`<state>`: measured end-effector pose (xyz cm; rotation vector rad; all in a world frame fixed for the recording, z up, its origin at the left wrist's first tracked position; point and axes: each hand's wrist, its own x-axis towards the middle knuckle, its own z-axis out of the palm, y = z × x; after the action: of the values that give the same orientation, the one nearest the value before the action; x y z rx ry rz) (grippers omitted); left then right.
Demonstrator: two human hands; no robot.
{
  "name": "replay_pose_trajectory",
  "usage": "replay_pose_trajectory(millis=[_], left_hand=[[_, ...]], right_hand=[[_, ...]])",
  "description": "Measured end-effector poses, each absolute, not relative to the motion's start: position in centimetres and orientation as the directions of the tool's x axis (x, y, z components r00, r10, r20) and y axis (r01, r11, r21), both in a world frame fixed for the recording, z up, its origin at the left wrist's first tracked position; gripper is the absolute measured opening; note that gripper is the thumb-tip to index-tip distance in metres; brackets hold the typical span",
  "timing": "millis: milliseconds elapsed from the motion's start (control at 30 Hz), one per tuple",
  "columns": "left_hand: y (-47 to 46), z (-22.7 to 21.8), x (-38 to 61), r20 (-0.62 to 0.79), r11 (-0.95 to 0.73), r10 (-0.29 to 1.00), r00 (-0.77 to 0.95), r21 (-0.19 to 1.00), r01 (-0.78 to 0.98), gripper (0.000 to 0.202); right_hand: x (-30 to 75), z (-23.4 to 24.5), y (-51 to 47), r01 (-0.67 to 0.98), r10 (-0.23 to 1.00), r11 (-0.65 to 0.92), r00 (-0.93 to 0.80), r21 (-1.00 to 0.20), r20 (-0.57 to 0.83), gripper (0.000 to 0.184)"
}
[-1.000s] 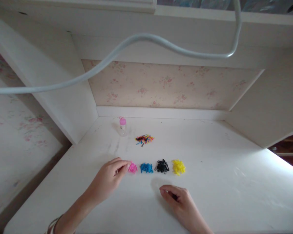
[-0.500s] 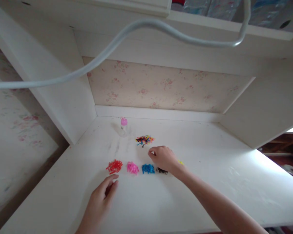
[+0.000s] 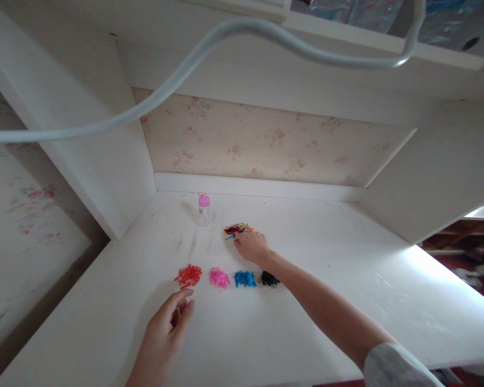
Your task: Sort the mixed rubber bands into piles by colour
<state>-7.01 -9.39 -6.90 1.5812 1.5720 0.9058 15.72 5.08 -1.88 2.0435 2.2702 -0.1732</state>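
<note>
White desktop (image 3: 331, 236), with a row of seemingly elastic bands (image 3: 191, 278) in small single-colour piles. From the blue pile (image 3: 245, 279): a pink pile (image 3: 219, 278) at nine o'clock, a red pile (image 3: 187, 275) farther out at nine, a black pile (image 3: 269, 278) at three, and beyond it a sliver of yellow pile (image 3: 296, 265), mostly hidden behind the right forearm (image 3: 314, 295). At twelve o'clock from blue, a mixed-colour heap (image 3: 234, 230); at ten o'clock from the heap, an upright clear bottle (image 3: 202, 216) with a pink cap (image 3: 204, 200). Apparent step in hand: a pick from the heap; likely need of the next move: a fine pinch on a single band. Right hand (image 3: 253, 247) at the heap's five o'clock edge, fingers bunched close and pointing down, fingertips at the bands; anything pinched, impossible to tell. Left hand (image 3: 161, 328) at seven o'clock from the red pile, just beside it, loosely curled, thumb and forefinger apart, nothing visible between.
</note>
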Motion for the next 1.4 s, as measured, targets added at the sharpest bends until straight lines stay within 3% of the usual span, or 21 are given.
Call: replay_pose_trajectory(millis=[333, 667, 933, 1400], left_hand=[[-9.3, -7.4, -6.8, 0.031, -0.044, 0.999, 0.034, 0.844, 0.535, 0.036], [-9.3, -7.3, -6.8, 0.067, -0.078, 0.997, 0.041, 0.837, 0.542, 0.033], [-9.4, -7.3, -6.8, 0.055, -0.082, 0.996, 0.064, 0.818, 0.569, 0.033], [-9.4, -6.6, -6.5, 0.093, -0.113, 0.994, 0.065, 0.777, 0.619, 0.031]], right_hand=[[15.5, -2.3, 5.6, 0.994, 0.988, 0.107, -0.110, -0.036, -0.109, 0.037], [18.7, -1.2, 4.1, 0.967, 0.969, 0.198, -0.218, -0.159, -0.116, 0.031], [26.8, 1.4, 2.7, 0.909, 0.896, 0.260, -0.353, -0.325, -0.269, 0.031], [27.1, 1.0, 1.7, 0.884, 0.810, 0.309, -0.438, -0.350, -0.391, 0.020]])
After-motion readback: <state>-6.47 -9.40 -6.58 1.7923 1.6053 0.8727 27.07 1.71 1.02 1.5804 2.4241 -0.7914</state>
